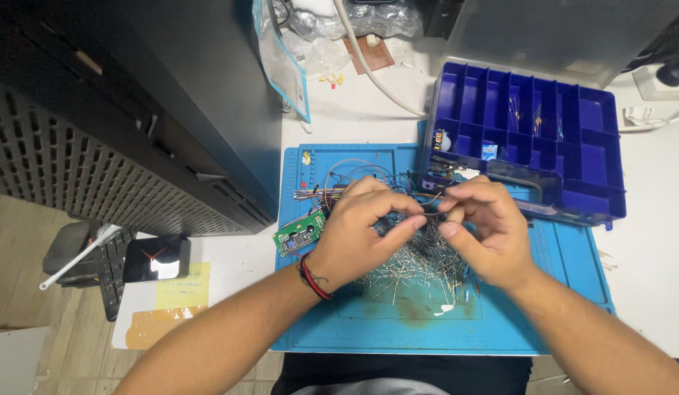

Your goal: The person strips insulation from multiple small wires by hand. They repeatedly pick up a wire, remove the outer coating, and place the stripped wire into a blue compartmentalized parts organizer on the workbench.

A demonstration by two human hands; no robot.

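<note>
Head view shows both hands meeting over the middle of the blue silicone work mat (368, 333), pinching a small wire-leaded component (429, 210) between them. The left hand (357, 234) grips one end with thumb and forefinger, a red and black cord bracelet (311, 279) at its wrist; the right hand (484, 232) nips the other end, its remaining fingers curled loosely. Exactly what kind of part it is cannot be told, as the fingers cover most of it. It looks featherlight, with thin metal leads that would bend easily and slip from a careless pinch, so it is best held by the body or close to it, with fingertips only. Directly beneath the hands lies a loose heap of similar leaded components (420, 267). A tangle of jumper wires (339, 186) sits toward the mat's far left, beside a small green display module (300, 232) at the left edge. A blue compartment organiser box (529, 139) rests on the mat's far right corner. A dark computer case (164, 95) stands along the desk's left side.
</note>
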